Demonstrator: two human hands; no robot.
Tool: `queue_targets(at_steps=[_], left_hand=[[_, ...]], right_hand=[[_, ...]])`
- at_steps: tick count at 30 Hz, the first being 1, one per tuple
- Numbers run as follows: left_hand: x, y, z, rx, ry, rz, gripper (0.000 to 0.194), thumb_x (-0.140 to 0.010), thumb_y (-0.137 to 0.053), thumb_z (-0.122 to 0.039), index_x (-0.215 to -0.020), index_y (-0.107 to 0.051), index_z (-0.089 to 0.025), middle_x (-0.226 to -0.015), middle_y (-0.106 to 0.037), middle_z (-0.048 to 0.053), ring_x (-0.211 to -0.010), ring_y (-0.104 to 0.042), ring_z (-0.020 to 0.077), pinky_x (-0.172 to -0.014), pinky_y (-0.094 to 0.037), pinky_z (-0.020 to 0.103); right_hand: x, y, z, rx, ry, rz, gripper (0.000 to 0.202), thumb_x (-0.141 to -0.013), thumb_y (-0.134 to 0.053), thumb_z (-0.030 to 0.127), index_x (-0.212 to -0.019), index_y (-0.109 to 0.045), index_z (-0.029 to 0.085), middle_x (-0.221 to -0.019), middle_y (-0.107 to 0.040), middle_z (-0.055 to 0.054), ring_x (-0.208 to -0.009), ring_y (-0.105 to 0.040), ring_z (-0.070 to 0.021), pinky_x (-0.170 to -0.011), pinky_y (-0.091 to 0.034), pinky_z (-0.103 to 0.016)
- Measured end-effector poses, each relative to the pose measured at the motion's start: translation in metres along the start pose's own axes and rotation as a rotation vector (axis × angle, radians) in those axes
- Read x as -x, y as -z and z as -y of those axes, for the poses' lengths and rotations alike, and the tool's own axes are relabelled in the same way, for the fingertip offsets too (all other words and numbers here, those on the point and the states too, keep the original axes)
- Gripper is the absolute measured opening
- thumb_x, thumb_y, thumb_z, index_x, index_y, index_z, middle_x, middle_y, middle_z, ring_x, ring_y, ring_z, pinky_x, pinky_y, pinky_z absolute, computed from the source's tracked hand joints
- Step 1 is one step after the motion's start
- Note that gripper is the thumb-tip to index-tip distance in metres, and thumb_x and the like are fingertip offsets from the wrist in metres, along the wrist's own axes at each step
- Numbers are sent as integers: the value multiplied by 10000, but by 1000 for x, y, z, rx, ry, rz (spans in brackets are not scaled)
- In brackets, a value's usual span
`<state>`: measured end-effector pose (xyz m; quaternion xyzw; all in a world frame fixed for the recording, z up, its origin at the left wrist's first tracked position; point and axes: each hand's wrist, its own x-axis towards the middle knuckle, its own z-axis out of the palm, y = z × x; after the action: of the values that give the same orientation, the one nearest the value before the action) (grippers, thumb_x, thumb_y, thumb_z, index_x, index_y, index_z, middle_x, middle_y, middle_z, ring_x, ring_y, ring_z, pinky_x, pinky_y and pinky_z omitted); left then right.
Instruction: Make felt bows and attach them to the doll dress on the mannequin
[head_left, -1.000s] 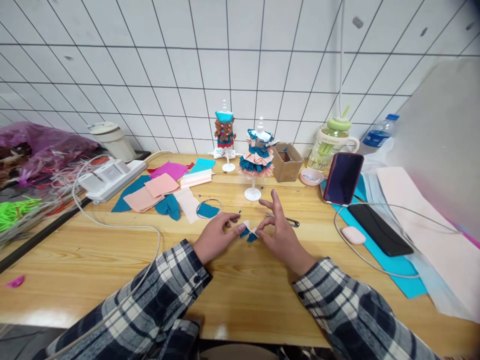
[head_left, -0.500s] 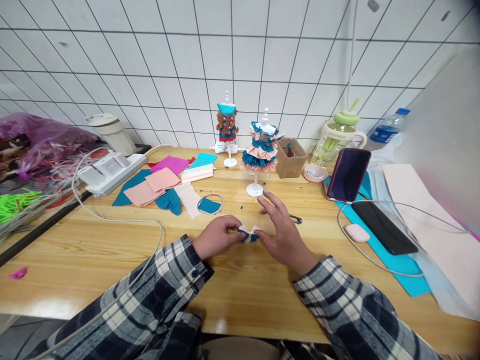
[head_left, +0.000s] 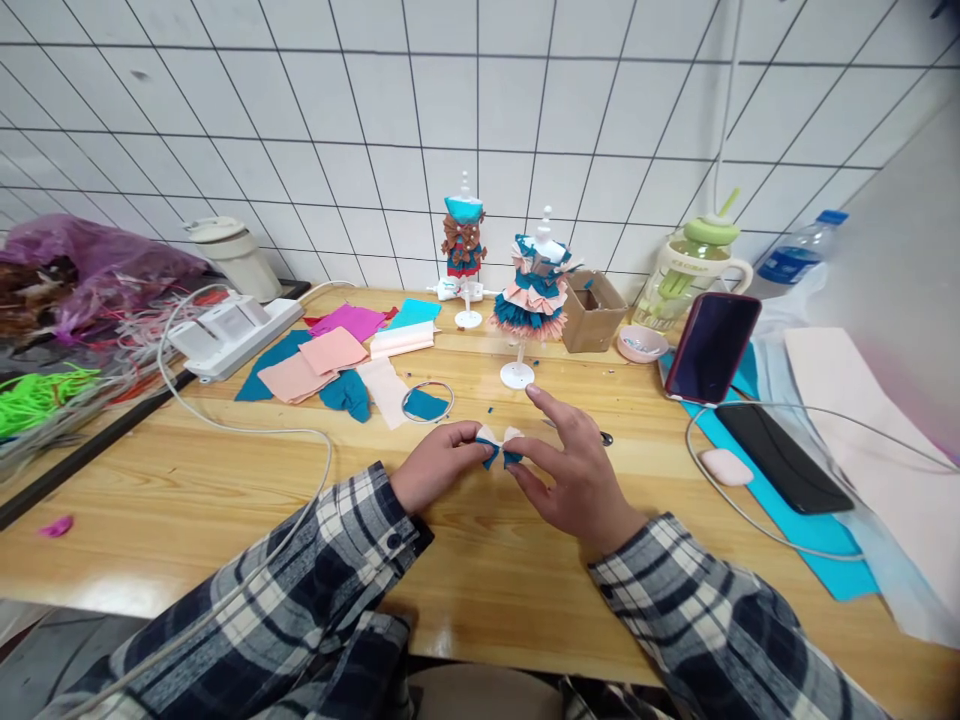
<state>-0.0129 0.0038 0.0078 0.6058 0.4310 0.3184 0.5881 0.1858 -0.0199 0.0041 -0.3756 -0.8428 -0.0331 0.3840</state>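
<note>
A small teal and pale pink paper bow (head_left: 490, 450) is held between my two hands above the wooden table. My left hand (head_left: 442, 462) pinches its left side between thumb and fingers. On the bow's right side, my right hand (head_left: 577, 470) grips with thumb and a finger, while another finger points up toward the round base of a small dress form (head_left: 531, 298) in a teal and pink ruffled dress. Behind it stands a second dress form (head_left: 463, 240) with brown bows. A metal ring (head_left: 428, 402) lies around a teal scrap beyond my left hand.
Coloured paper pieces (head_left: 334, 352) lie at the back left beside a white power strip (head_left: 236, 335). A cardboard box (head_left: 595, 315), pink bowl (head_left: 643, 344), green-lidded bottle (head_left: 686, 270) and propped phone (head_left: 712, 348) stand at the back right. A white cable (head_left: 330, 470) crosses my left forearm.
My right hand's fingers have shifted at the bow, with a fingertip now nearer its right side. The bow sits a little higher. The whole view has moved slightly.
</note>
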Motion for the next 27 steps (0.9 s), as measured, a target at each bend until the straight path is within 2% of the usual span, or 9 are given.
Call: queue_targets(at_steps=[9, 14, 21, 27], left_hand=[[3, 0, -2, 4, -37, 32, 173, -756, -600, -296, -774, -645, -130, -744, -614, 20, -741, -539, 165, -734, -421, 283], [4, 0, -3, -38, -40, 45, 317, -801, -583, -429, -812, -651, -120, -793, -640, 46, -778, -563, 181, -758, -440, 301], [4, -2, -3, -38, -34, -25, 313, -752, -641, -438, -752, -631, -125, -733, -610, 22, -715, -541, 154, -702, -422, 272], [5, -1, -5, -31, -64, -69, 235, -771, -608, -363, -729, -615, -132, -704, -571, 4, -703, -508, 140, -682, -403, 256]], right_hand=[[0, 0, 1, 7, -13, 35, 220, -806, -592, 270, -1021, -636, 262, -1479, -311, -71, -1213, -449, -282, -927, -401, -470], [-1, 2, 2, 9, -10, 53, 227, -805, -584, 271, -1025, -639, 265, -1463, -347, -65, -1187, -472, -289, -919, -399, -477], [0, 3, 3, -16, -16, 39, 270, -801, -582, 250, -1063, -640, 280, -1492, -291, -51, -1220, -446, -278, -928, -395, -471], [-1, 6, 5, 17, 42, 66, 379, -794, -572, 242, -1165, -592, 319, -1472, -340, -30, -1230, -440, -267, -939, -384, -475]])
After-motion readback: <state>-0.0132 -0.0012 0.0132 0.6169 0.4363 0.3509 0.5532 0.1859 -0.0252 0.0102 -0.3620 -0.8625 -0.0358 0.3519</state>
